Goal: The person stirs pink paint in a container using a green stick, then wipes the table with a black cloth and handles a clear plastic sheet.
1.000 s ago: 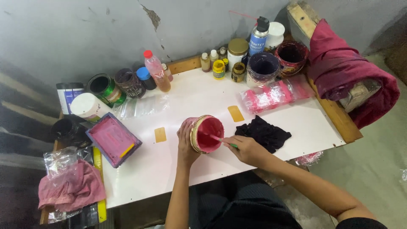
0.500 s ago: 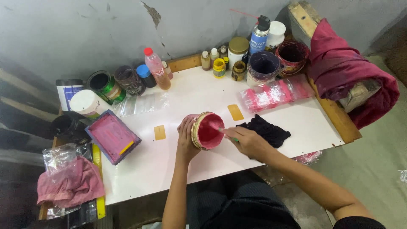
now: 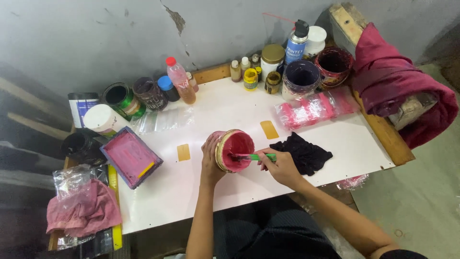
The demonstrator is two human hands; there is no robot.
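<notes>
Left hand [image 3: 211, 160] is gripping the tilted pink paint tub [image 3: 233, 150]; right hand [image 3: 282, 168] is pinching a green stick [image 3: 258, 157] inside it, near the white table [image 3: 230, 108]'s near edge.

Pink paint tub [image 3: 234, 150], green stirring stick [image 3: 261, 157], black cloth [image 3: 303, 152], white table [image 3: 225, 108].

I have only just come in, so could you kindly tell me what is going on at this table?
A person sits at a white table. The left hand holds a tilted round tub of pink paint, its open mouth turned towards the right hand, which pokes a thin green stick into the paint. A crumpled black cloth lies just right of the hands, and a shallow purple tray smeared with pink sits to the left.
</notes>
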